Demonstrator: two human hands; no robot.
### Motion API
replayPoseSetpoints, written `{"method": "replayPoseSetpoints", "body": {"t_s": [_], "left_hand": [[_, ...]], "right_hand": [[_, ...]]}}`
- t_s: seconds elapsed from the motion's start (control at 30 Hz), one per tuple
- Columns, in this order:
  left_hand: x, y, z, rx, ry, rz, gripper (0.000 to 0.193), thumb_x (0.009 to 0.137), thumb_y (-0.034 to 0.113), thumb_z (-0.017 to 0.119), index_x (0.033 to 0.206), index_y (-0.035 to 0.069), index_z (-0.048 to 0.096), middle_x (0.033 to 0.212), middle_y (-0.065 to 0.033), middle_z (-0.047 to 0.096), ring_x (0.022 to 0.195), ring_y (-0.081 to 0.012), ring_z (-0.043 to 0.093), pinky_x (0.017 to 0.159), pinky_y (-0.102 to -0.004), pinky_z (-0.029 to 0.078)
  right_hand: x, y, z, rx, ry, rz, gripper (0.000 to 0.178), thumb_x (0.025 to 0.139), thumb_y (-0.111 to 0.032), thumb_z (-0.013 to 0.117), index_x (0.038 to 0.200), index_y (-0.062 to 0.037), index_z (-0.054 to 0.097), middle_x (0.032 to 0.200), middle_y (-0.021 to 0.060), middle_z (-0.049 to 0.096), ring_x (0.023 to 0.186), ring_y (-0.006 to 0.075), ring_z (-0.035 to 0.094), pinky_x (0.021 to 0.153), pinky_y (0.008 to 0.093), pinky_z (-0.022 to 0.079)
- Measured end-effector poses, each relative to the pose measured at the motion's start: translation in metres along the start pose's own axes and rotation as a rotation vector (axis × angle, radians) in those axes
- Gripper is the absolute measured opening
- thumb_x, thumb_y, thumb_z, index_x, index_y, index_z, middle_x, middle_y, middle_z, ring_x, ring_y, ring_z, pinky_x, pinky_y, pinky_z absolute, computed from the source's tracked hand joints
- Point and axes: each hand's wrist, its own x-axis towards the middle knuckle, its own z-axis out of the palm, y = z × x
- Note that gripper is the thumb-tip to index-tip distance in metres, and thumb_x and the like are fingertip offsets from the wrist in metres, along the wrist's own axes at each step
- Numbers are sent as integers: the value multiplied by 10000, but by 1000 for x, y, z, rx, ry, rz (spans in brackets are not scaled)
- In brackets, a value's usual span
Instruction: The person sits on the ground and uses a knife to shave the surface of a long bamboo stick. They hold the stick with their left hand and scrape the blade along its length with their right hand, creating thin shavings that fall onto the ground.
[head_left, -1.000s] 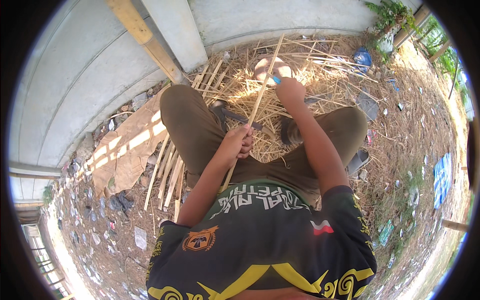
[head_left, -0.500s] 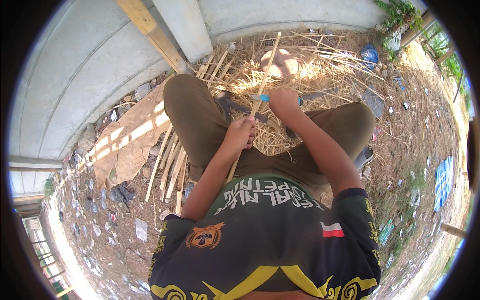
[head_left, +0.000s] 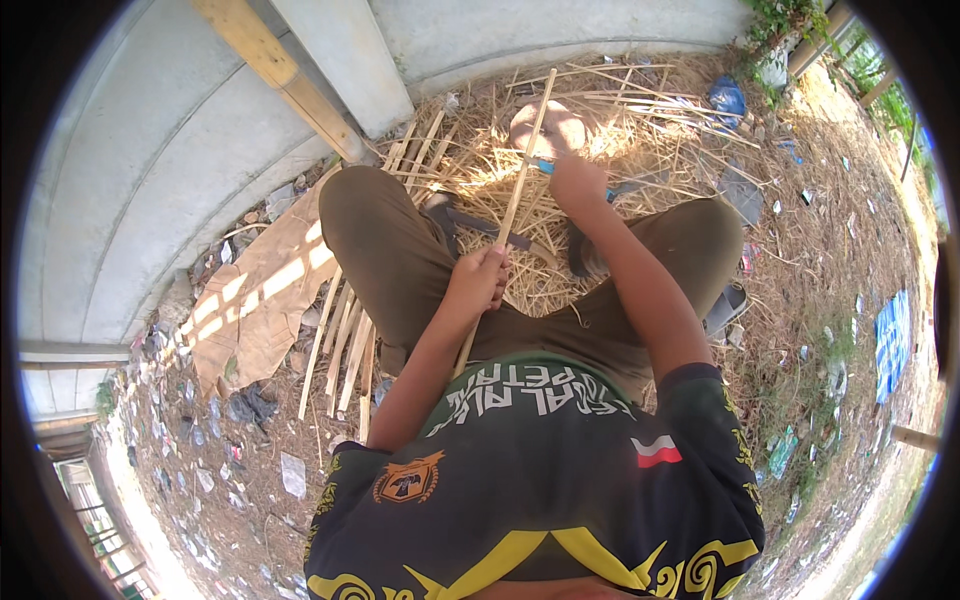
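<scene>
A long pale bamboo strip (head_left: 521, 187) slants up and away from my waist to the far ground. My left hand (head_left: 479, 284) is closed around its lower part, above my lap. Closed on a blue-handled knife (head_left: 544, 166), my right hand (head_left: 580, 188) is farther up the strip on its right side. The knife's blade end meets the strip or lies just beside it; the blade itself is too small to make out. Shavings (head_left: 530, 285) cover the ground between my bent legs.
A dark tool with a wooden end (head_left: 515, 240) lies between my legs. A round block (head_left: 548, 128) sits beyond the strip's upper part. Cut strips (head_left: 350, 345) lie by my left leg, near flattened cardboard (head_left: 265, 290). A concrete wall (head_left: 180, 160) bounds the far left.
My right hand and the knife have moved away from me along the strip, toward its far end. My left hand keeps its hold, slightly lower in view.
</scene>
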Motion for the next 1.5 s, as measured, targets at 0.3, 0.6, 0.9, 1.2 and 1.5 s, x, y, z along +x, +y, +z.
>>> {"method": "replayPoseSetpoints", "body": {"t_s": [0.3, 0.6, 0.9, 1.2, 1.5], "left_hand": [[5, -2, -5, -67, 31, -6, 266, 1056, 307, 477, 884, 104, 483, 629, 67, 358, 449, -24, 284, 382, -205, 246], [13, -13, -1, 142, 142, 62, 240, 1053, 291, 470, 904, 105, 496, 630, 67, 369, 454, -23, 296, 392, -212, 238], [4, -24, 2, 337, 97, 108, 247, 1057, 292, 459, 913, 97, 508, 617, 71, 369, 444, -23, 297, 387, -214, 253], [-3, -9, 0, 91, 10, 25, 270, 1063, 320, 453, 907, 106, 505, 613, 77, 364, 441, -22, 298, 384, -207, 251], [-32, 1, 7, 100, -73, -25, 276, 1066, 317, 448, 875, 117, 453, 615, 78, 314, 445, -21, 261, 386, -203, 228]], "right_hand": [[-54, -35, -7, -63, 16, -247, 86, 778, -142, 663, 739, -98, 726, 678, 115, 699, 638, 277, 721, 558, 398, 559], [-38, -33, 18, 6, 78, -265, 94, 793, -133, 632, 742, -86, 695, 686, 136, 685, 650, 311, 710, 572, 425, 562], [-10, -2, 25, -15, 63, 140, 85, 827, -118, 660, 801, -82, 732, 802, 118, 736, 720, 281, 739, 560, 393, 565], [-22, -10, 8, 47, 61, 6, 117, 828, -143, 644, 848, -90, 746, 798, 119, 731, 734, 305, 734, 605, 424, 576], [-9, 13, -7, 105, 147, 175, 131, 837, -139, 615, 844, -92, 737, 784, 139, 723, 741, 318, 731, 622, 430, 573]]}}
